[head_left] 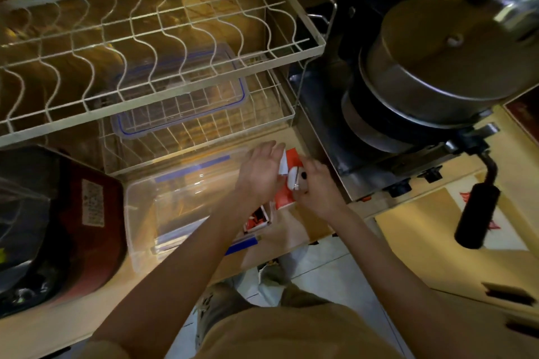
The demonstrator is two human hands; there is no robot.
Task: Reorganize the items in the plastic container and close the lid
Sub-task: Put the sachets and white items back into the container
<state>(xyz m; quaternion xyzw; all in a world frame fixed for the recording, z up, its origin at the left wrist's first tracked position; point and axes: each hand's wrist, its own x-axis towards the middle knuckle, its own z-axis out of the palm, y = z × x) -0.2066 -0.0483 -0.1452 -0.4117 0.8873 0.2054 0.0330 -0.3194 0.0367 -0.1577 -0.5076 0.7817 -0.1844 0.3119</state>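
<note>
Clear plastic container [163, 210], rectangular, open, sits on the wooden surface [294, 230] below the wire rack. Blue latch strips on its far and near rims. Inside mostly looks empty at the left; at its right end a small red-and-white packet [256, 220] stands upright against the wall. Clear lid [180, 102] with a blue seal line lies flat, apart from the container, on the lower wire shelf behind it. Larger orange-red and white packets [291, 160] held up just right of the container's right end; print too blurred to read.
</note>
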